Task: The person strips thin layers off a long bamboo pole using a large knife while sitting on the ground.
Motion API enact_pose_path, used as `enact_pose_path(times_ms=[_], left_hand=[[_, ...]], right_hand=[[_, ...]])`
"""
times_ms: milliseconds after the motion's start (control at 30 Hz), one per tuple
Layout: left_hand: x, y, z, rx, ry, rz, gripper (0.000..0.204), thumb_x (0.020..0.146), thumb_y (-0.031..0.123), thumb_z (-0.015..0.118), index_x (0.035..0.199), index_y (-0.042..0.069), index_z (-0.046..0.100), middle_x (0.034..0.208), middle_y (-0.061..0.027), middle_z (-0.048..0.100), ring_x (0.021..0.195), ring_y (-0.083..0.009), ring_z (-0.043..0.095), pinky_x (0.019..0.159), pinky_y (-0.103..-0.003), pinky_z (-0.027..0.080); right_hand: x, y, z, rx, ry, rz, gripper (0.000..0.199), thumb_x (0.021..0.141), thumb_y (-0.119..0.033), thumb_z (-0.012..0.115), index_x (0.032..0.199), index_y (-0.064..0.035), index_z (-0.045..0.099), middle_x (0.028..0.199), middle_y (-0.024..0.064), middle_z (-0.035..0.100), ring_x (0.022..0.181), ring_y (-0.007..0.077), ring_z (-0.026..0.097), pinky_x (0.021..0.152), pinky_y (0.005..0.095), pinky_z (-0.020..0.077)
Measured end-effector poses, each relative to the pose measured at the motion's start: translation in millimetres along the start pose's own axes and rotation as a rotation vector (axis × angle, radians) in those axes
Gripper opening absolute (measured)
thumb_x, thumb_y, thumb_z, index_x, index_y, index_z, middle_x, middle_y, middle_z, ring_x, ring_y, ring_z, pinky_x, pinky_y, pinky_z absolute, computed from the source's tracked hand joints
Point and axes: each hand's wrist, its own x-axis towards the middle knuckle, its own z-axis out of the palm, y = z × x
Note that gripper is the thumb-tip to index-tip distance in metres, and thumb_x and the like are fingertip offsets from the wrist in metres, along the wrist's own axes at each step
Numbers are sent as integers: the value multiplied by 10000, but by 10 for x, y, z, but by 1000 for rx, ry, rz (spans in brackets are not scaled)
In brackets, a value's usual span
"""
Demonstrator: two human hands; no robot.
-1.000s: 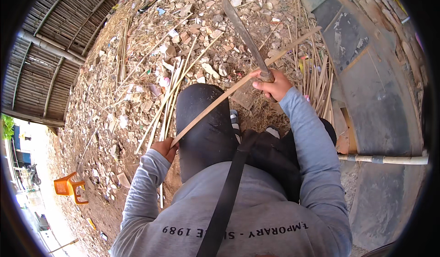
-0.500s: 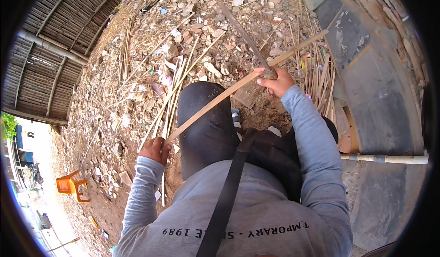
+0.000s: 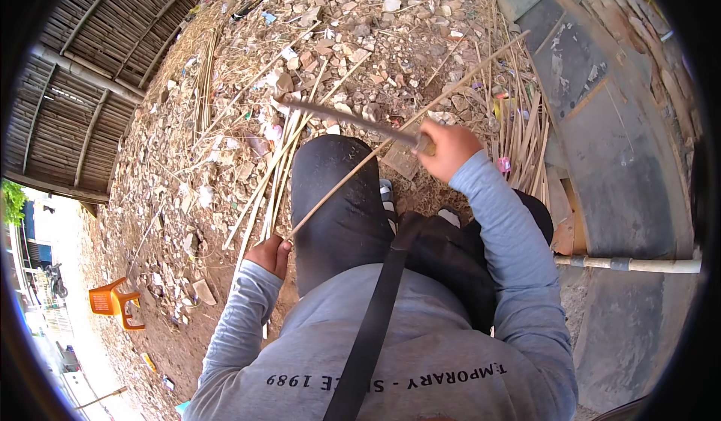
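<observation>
My left hand (image 3: pixel 267 256) grips the near end of a long thin bamboo strip (image 3: pixel 390 140) that slants up to the right over my dark-trousered knee. My right hand (image 3: pixel 448 149) is closed on the handle of a long flat knife (image 3: pixel 342 116), whose blade points left across the strip. Several more bamboo strips (image 3: pixel 276 167) lie on the ground beside my left knee. A black strap crosses my grey sweatshirt.
The ground is littered with stones, chips and dry stalks (image 3: pixel 353 38). A heap of split bamboo (image 3: pixel 523 132) lies at the right, next to a grey curved metal sheet (image 3: pixel 623 143) and a white pipe (image 3: pixel 638 265). A bamboo wall (image 3: pixel 82 83) and an orange plastic chair (image 3: pixel 113 301) are at the left.
My right hand has swung the knife from pointing up and away to lying across, blade to the left. The bamboo strip has slid further out to the upper right.
</observation>
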Motion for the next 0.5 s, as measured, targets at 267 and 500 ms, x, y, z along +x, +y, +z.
enact_pose_path(times_ms=[267, 500], left_hand=[[83, -31, 133, -32, -63, 20, 391, 981, 345, 399, 919, 8, 586, 738, -267, 607, 742, -466, 601, 680, -508, 470], [109, -109, 125, -18, -65, 53, 386, 986, 384, 419, 937, 30, 563, 699, -254, 613, 699, -465, 610, 634, -517, 485]], right_hand=[[84, 68, 77, -32, -259, 111, 312, 753, -310, 720, 940, -80, 625, 748, 181, 637, 747, 382, 637, 680, 467, 508], [66, -25, 142, -61, -259, 17, 313, 762, -295, 696, 978, -72, 660, 767, 197, 640, 758, 389, 637, 712, 457, 515]])
